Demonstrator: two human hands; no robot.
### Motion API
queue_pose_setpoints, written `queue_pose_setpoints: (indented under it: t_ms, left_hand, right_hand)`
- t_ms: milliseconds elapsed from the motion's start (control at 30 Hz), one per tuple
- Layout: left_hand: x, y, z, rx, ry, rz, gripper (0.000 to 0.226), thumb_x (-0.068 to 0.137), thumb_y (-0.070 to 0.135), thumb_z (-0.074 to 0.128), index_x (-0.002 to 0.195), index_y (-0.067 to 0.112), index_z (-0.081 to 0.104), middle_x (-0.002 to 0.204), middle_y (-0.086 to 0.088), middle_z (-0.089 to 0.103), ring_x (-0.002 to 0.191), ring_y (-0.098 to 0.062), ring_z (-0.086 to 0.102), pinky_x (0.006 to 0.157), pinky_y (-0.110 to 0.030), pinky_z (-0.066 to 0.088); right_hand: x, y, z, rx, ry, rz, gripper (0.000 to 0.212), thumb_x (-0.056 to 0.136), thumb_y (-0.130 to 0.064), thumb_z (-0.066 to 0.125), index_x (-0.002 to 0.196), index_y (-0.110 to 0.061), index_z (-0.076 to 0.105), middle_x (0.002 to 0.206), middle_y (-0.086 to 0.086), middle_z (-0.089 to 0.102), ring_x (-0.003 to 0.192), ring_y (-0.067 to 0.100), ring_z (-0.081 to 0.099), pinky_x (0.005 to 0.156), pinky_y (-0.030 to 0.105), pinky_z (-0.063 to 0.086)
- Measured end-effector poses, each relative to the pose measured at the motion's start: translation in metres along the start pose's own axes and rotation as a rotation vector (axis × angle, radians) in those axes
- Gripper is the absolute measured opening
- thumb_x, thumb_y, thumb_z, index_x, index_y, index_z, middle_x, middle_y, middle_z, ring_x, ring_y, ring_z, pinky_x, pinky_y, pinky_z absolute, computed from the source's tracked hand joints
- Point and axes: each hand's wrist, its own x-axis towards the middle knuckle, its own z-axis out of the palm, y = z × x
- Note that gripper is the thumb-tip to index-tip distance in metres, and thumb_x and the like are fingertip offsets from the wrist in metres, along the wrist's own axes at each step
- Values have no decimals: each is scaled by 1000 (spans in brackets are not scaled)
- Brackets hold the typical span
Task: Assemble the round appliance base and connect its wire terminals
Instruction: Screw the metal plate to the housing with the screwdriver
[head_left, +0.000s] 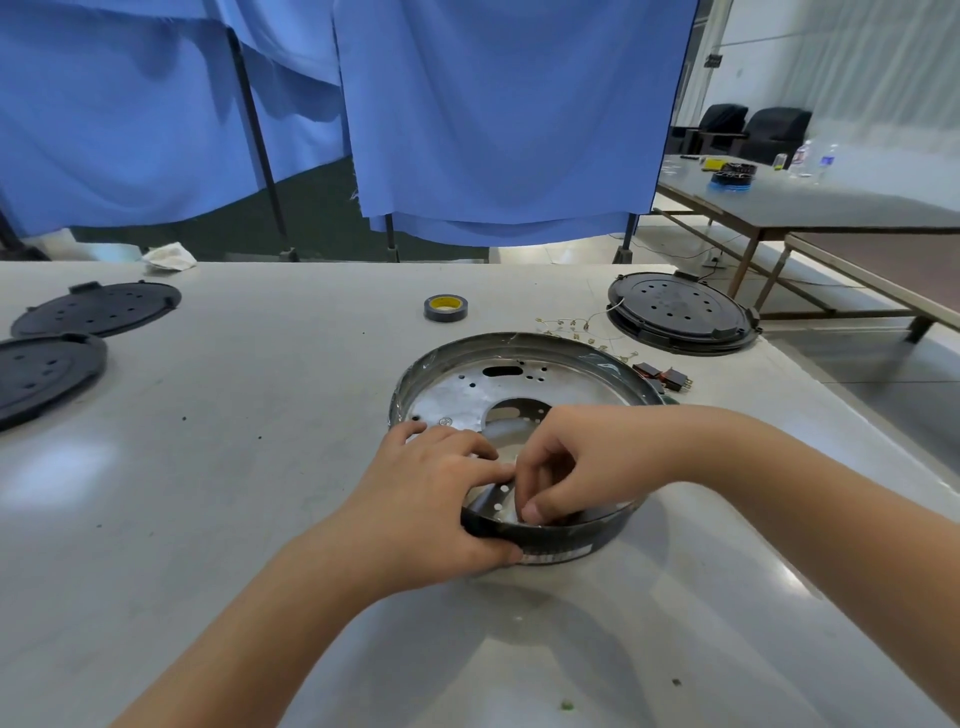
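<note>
The left hand (436, 488) grips the near rim of the round metal base (519, 400), thumb pressed on the outside of the dark wall and fingers curled over the top into the pan. The right hand (566, 462) reaches in from the right with its fingers bent down and pinched together against the inner floor close to the near wall; whatever small part it may be pinching is hidden under the fingertips, so I cannot tell. The two hands touch at the fingers. The base lies flat on the pale grey table (234, 467), near its middle, open side up, its shiny floor pierced by a large central opening and many small holes. Just beyond its far right edge lie thin wires with small metal terminals (576, 332) and a few black and red connectors (667, 378). Further right rests a black round cover (680, 312). A roll of dark tape (445, 307) sits behind the base, and two black discs (72, 332) lie at the far left.
</note>
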Motion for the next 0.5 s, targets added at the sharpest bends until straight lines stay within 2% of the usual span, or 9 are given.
queue_pose_setpoints:
  t_ms: [200, 267, 367, 500]
  left_hand:
    - [0, 1, -1, 2, -8, -2, 70, 61, 78, 44, 126, 53, 50, 126, 24, 50, 122, -1, 40, 109, -30, 14]
    - [0, 1, -1, -4, -9, -2, 70, 61, 78, 43, 127, 53, 50, 126, 24, 50, 123, -1, 40, 110, -31, 14]
    - [0, 1, -1, -11, -9, -3, 70, 61, 78, 44, 126, 52, 51, 126, 24, 50, 122, -1, 40, 108, -29, 12]
    - [1, -1, 0, 2, -21, 0, 67, 66, 77, 51, 128, 52, 49, 127, 25, 48, 123, 0, 38, 110, -29, 12]
  right_hand:
    - [5, -1, -4, 15, -46, 43, 8, 81, -38, 72, 74, -35, 68, 75, -7, 63, 67, 6, 55, 74, 32, 50]
    - [7, -3, -5, 5, -65, 69, 8, 81, -39, 71, 75, -34, 68, 74, -9, 63, 68, 6, 55, 74, 30, 49]
    - [8, -6, -4, -37, -49, 98, 8, 81, -39, 70, 77, -32, 70, 69, -15, 59, 66, 3, 52, 66, 23, 43]
    - [7, -11, -2, -40, -27, 157, 14, 82, -37, 70, 70, -31, 67, 69, -16, 57, 74, 6, 53, 66, 24, 42]
